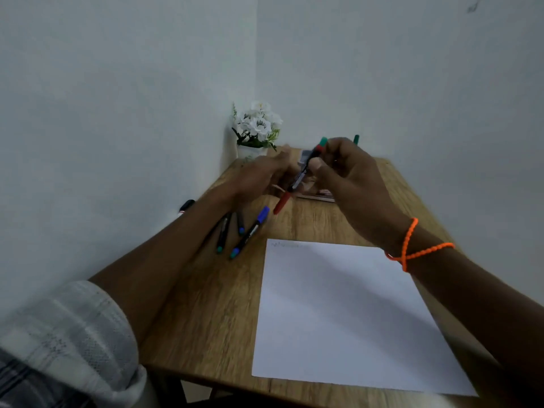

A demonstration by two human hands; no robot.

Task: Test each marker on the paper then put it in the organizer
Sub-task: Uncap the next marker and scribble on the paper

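My right hand [350, 172] pinches a black marker [303, 172] above the back of the table. Its red cap points down and left, its green end up. My left hand [262, 175] is blurred, with fingers stretched out just left of that marker and nothing in it. Three more markers [250, 232] lie on the wood below my left wrist. The white paper [338, 313] lies in front of me with a faint scribble at its top left corner. The organizer [321, 197] is mostly hidden behind my hands; a green marker [356, 139] sticks up from it.
A white pot of white flowers [256, 128] stands in the table's back left corner against the wall. A black object [187, 206] lies at the table's left edge. The wooden table [206, 319] shows bare wood left of the paper.
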